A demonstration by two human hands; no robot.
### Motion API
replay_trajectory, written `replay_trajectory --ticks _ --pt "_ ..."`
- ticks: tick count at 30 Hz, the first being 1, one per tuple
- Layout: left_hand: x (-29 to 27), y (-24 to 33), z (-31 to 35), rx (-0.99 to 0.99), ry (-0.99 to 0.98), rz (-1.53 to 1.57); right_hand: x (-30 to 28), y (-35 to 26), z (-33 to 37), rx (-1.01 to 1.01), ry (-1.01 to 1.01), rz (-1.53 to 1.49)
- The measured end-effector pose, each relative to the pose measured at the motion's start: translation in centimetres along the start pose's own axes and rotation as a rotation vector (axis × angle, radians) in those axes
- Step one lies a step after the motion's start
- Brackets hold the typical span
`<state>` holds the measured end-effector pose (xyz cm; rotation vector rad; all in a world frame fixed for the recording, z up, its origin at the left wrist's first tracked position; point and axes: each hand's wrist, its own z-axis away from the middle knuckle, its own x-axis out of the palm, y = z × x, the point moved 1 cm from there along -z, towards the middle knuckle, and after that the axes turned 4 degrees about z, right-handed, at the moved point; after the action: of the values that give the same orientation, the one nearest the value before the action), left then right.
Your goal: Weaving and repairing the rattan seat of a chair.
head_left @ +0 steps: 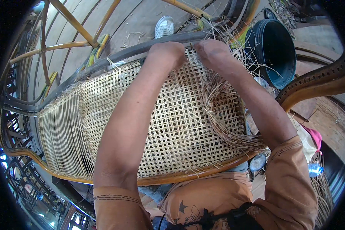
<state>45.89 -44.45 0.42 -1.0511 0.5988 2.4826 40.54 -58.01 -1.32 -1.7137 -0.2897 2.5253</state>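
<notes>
A woven cane panel point(176, 126) in a curved wooden frame point(142, 46) lies across my lap. Both my hands are at its far edge, close to the dark rail. My left hand point(168, 50) is curled down over the weave, fingers mostly hidden under it. To its right, my right hand point(212, 50) is bent in the same way beside the rail, its grip out of sight. Between them a short stretch of weave shows. A loose bundle of cane strands point(214, 103) rests on the panel under my right forearm, and thin ends stick out past that wrist.
Beyond the right forearm stands a dark bucket point(278, 53). Bamboo-like poles point(74, 23) cross the far left above the floor. A carved wooden arm point(314, 82) curves in at the right, and a plastic bottle point(315, 170) lies near my right sleeve. A white shoe point(165, 27) shows beyond the rail.
</notes>
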Motion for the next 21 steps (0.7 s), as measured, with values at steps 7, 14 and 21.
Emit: replay_trajectory --ticks 7,14,21 --pt "-0.7 0.2 0.4 -0.154 -0.03 0.024 1.2 -0.7 -0.5 -0.12 0.163 0.118" --pt "0.8 -5.8 6.2 -0.298 0.092 0.073 1.2 0.2 -0.3 -0.388 0.337 0.069" --pt "2.8 -6.9 11.8 -0.297 0.137 0.184 0.6 0.7 -1.1 -0.351 0.181 0.175"
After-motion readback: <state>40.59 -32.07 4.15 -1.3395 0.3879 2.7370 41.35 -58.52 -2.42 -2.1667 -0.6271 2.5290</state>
